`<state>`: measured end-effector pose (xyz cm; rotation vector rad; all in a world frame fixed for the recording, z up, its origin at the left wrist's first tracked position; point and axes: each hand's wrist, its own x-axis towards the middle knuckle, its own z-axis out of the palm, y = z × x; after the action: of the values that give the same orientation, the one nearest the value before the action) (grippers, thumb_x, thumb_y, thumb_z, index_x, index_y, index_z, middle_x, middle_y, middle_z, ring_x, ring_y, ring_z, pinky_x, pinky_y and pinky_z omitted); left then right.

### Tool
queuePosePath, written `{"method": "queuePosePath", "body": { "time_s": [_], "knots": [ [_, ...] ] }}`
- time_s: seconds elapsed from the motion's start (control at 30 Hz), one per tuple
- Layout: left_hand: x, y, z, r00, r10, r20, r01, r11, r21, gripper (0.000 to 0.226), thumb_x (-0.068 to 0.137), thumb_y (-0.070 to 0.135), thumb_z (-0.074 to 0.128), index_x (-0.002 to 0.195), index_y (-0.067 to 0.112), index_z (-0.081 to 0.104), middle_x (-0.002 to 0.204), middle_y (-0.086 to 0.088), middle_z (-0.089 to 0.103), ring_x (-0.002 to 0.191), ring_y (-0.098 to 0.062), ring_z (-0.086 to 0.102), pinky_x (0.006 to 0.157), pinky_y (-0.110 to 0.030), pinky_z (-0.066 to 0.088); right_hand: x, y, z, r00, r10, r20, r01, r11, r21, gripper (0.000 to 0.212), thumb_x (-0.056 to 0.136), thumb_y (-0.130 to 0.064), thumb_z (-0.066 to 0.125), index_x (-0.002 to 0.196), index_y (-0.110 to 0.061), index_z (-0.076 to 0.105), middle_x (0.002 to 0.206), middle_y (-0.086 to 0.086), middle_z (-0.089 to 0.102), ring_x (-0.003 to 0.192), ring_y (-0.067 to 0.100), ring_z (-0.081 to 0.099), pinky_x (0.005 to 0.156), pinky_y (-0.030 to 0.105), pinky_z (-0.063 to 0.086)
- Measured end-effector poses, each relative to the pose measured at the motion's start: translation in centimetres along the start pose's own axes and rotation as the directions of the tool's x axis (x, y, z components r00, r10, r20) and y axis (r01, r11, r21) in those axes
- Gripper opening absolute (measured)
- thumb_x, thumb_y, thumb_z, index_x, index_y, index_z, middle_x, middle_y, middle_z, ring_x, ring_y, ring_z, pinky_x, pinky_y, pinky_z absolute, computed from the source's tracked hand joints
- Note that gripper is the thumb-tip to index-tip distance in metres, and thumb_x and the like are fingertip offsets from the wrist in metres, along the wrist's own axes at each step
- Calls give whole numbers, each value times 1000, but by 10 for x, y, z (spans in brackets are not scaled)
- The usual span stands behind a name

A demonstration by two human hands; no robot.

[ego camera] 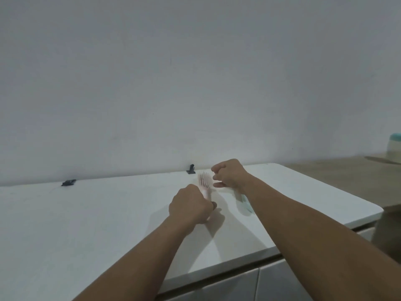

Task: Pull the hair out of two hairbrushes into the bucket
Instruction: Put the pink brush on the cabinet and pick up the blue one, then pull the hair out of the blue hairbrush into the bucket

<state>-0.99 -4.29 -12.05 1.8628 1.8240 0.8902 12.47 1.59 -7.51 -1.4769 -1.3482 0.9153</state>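
Note:
My left hand [191, 204] is shut around the handle of a pale pink hairbrush [205, 181], holding it upright over the white countertop [86, 213] with its bristles toward the right. Just right of the brush head is my right hand [231, 174], its fingers curled and pinched together close to the bristles; I cannot tell whether any hair is between them. A second, light green hairbrush [245, 203] lies flat on the counter under my right forearm, partly hidden and blurred. No bucket is clearly in view.
Two small black clips [69, 182] [191, 169] sit at the back edge of the counter against the grey wall. A brown surface [338, 179] lies to the right, with a teal-lidded container [394, 148] at the frame edge. Cabinet fronts [238, 285] run below the counter.

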Motion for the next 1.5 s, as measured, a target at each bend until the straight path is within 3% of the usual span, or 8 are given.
{"method": "queuePosePath", "body": {
  "time_s": [0.27, 0.4, 0.53, 0.7, 0.97, 1.17, 1.3, 1.5],
  "knots": [
    [9, 4, -2, 1000, 5, -16, -3, 992, 124, 32, 76, 42, 66, 74, 19, 45, 77, 3, 54, 78, -23, 56, 54, -28, 34, 7, 4, -13, 998, -51, -34, 48, 995, -85, 27, 84, 16, 54, 102, 2, 69, 101, 16, 57, 90, 26, 59, 76, 37, 59],
    [7, 11, 4, 984, 155, -92, -117, 936, 331, 37, 82, 39, 60, 112, 17, 58, 117, -4, 55, 114, -26, 49, 83, -35, 40, 11, 10, -39, 975, -129, -181, 89, 973, -212, 24, 83, 10, 55, 84, -7, 72, 92, 9, 66, 75, 26, 64, 73, 37, 60],
    [6, 35, 19, 923, 354, -150, -247, 845, 474, 31, 83, 33, 59, 109, 18, 65, 120, -6, 58, 122, -29, 41, 93, -38, 34, 14, 19, -68, 954, -172, -246, 90, 946, -311, 26, 84, 7, 54, 78, -12, 72, 88, 4, 67, 84, 25, 65, 80, 41, 60],
    [13, 72, 51, 940, 323, -108, -318, 946, 59, 27, 77, 30, 64, 93, 9, 65, 86, -6, 67, 94, -27, 61, 54, -29, 34, 15, 33, -88, 973, -138, -183, 68, 937, -343, 28, 87, 5, 51, 103, -6, 70, 96, 10, 64, 81, 26, 61, 66, 35, 57],
    [35, 80, 86, 988, 151, -26, -152, 988, -31, 17, 73, 23, 61, 78, 16, 47, 81, -2, 59, 78, -26, 57, 54, -28, 35, 27, 51, -94, 996, -77, -35, 62, 943, -326, 28, 90, 1, 58, 116, -6, 68, 110, 18, 67, 88, 31, 69, 72, 37, 58],
    [27, 79, 77, 987, 124, 98, -108, 981, -160, 13, 77, 21, 58, 81, 14, 49, 77, -6, 56, 89, -31, 64, 62, -34, 48, 28, 61, -97, 989, -20, -146, 17, 1000, -17, 17, 82, 7, 70, 95, -3, 67, 105, 23, 65, 73, 32, 68, 68, 37, 62],
    [18, 82, 69, 974, 97, 202, -27, 946, -322, 8, 72, 10, 58, 71, 14, 50, 69, -13, 57, 53, -21, 50, 41, -20, 32, 11, 54, -111, 982, 30, -186, 1, 987, 161, 35, 78, 7, 75, 108, 1, 58, 112, 30, 63, 65, 30, 68, 56, 33, 62],
    [-7, 102, 59, 923, 145, 357, 25, 902, -431, 39, 76, -6, 57, 113, 6, 53, 88, -13, 56, 77, -26, 56, 58, -32, 49, -33, 30, -141, 988, 14, -156, 28, 965, 260, 52, 80, 9, 72, 124, 3, 46, 106, 29, 61, 60, 28, 69, 48, 31, 59]
  ]
}}
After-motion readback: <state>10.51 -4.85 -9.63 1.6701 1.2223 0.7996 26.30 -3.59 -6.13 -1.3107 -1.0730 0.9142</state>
